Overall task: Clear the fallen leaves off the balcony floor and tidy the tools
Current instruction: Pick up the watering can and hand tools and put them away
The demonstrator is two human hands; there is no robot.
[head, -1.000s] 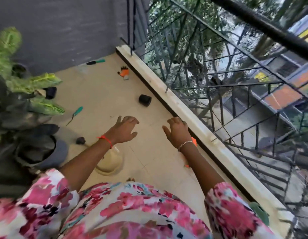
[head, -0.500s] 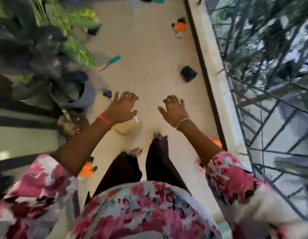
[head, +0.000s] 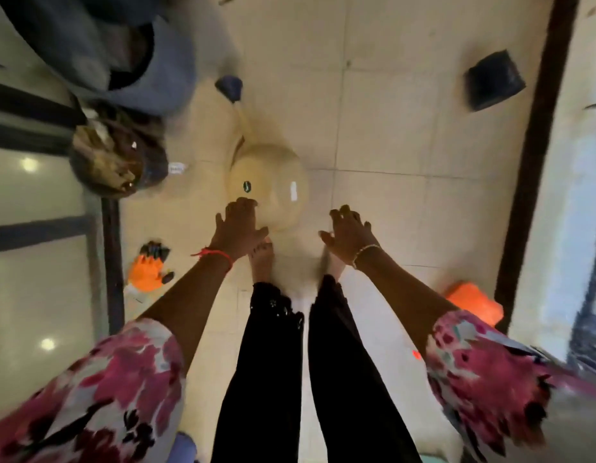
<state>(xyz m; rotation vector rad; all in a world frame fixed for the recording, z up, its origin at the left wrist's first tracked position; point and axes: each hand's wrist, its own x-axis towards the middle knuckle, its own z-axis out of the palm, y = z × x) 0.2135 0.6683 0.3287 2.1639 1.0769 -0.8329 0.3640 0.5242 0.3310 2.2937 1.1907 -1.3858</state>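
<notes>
On the tiled balcony floor point(head: 390, 128), just ahead of two bare feet point(head: 261, 262), lies one cream dome-shaped basin point(head: 273, 182). Two hands reach downward. The left hand point(head: 238, 228) has its fingers spread and holds nothing. It overlaps the near edge of the basin, but contact cannot be confirmed. The right hand point(head: 348, 237) is also spread and holds nothing; it sits just right of the basin.

One orange-and-black glove point(head: 149, 272) lies on the floor by the dark door frame point(head: 111, 248) at left. One round dark container point(head: 113, 158) of dry brown leaves stands beside one grey planter point(head: 169, 71). One small black pot point(head: 493, 80) lies near the right kerb. One blurred orange object point(head: 475, 304) lies against that kerb, near the right forearm.
</notes>
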